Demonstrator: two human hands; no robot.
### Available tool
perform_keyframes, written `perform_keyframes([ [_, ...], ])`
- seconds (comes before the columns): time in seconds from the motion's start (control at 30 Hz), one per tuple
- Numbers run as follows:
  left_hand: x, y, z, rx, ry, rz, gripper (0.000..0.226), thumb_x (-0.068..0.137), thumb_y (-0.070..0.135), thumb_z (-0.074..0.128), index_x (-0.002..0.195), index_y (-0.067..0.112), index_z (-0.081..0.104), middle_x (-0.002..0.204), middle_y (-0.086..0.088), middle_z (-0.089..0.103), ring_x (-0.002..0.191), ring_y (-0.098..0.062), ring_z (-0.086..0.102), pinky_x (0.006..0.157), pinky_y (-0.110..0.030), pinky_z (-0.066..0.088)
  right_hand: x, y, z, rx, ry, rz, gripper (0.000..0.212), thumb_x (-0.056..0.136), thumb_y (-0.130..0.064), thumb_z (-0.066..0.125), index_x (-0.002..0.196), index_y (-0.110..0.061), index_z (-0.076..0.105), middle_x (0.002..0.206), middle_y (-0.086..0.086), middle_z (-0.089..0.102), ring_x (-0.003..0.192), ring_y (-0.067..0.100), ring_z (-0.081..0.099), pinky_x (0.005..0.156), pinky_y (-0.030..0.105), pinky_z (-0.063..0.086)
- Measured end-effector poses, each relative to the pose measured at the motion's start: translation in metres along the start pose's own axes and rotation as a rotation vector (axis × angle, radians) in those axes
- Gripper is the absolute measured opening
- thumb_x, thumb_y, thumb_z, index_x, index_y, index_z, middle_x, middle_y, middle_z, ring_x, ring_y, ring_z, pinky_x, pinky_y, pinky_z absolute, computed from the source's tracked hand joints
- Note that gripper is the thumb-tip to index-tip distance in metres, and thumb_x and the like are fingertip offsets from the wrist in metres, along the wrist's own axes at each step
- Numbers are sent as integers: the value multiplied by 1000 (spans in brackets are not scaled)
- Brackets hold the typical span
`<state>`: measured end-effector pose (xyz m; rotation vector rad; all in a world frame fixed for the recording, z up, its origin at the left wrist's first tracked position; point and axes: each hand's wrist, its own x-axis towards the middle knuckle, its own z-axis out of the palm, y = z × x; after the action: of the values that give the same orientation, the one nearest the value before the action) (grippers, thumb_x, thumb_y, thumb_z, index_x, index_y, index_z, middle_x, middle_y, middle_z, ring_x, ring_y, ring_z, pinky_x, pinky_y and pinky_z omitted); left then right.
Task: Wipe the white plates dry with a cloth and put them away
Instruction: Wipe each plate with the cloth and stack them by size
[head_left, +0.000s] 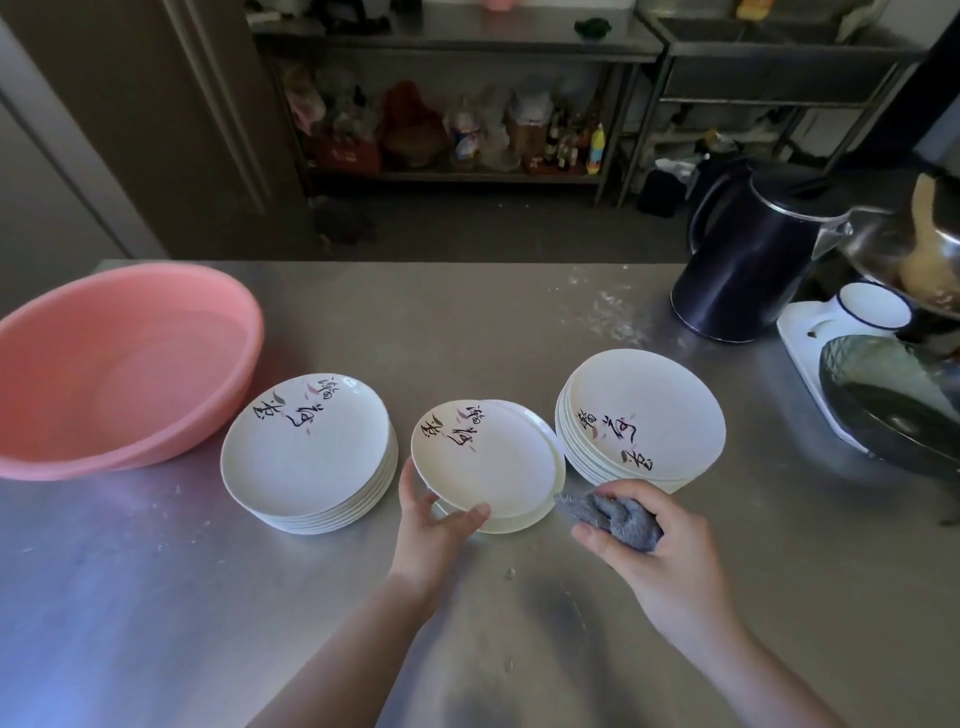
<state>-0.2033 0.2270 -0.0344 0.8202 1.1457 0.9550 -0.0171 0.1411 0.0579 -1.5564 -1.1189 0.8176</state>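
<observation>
in the head view, a brushed steel table (156, 597) carries three groups of round white plates with black brush writing. the left stack of plates (306, 452) stands just beside a big pink plastic basin (119, 364), and the right stack of plates (641, 418) stands near a dark electric kettle (748, 260). between the two stacks is a small middle pile (two plates or maybe three, i cannot tell). the left hand (436, 525) holds the top middle plate (485, 457) at its near rim, thumb over the edge and fingers at the rim's left side, so this plate is tilted a little above the one under it. the right hand (660, 551) grips a crumpled grey cloth (613, 514), fingers curled round it, just beside the near right rim of the held plate. at the far right lies a dark pan (893, 405) on a white tray (810, 358)
</observation>
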Motion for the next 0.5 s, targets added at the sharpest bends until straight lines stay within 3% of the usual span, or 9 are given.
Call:
perform_keyframes([
  [0.1, 3, -1, -8, 139, -34, 50, 99, 63, -10, 80, 134, 44, 39, 127, 7, 55, 82, -15, 74, 77, -37, 58, -1, 6, 3, 7, -3, 30, 32, 67, 4, 83, 84, -20, 70, 81, -12, 73, 74, -1, 66, 70, 7, 47],
  [0.2, 12, -6, -12, 321, 21, 94, 98, 50, 12, 86, 131, 48, 44, 126, -1, 54, 72, -25, 71, 75, -50, 60, -2, 10, 6, -12, -4, 49, 31, 66, 0, 85, 85, -20, 70, 81, -8, 73, 73, 2, 66, 70, 11, 49],
  [0.27, 15, -10, -14, 404, 47, 93, 96, 45, 23, 85, 129, 48, 45, 124, -6, 52, 66, -23, 68, 78, -54, 59, -2, 13, 8, -22, -4, 54, 30, 66, -1, 85, 85, -20, 70, 80, -8, 73, 72, 2, 66, 70, 12, 49],
  [0.4, 10, -14, -12, 493, 82, 63, 90, 62, 8, 89, 131, 39, 40, 116, 1, 43, 63, 10, 57, 85, -24, 49, -3, 13, 8, -50, -6, 52, 29, 66, -5, 86, 85, -21, 71, 80, -8, 73, 73, 4, 66, 70, 12, 49],
  [0.5, 10, -19, -10, 505, 121, 47, 94, 66, 11, 88, 144, 27, 38, 126, -7, 44, 78, 34, 38, 91, -19, 37, -4, 11, 7, -38, -2, 64, 29, 66, -5, 86, 85, -21, 71, 80, -9, 73, 73, 4, 67, 69, 10, 48],
])
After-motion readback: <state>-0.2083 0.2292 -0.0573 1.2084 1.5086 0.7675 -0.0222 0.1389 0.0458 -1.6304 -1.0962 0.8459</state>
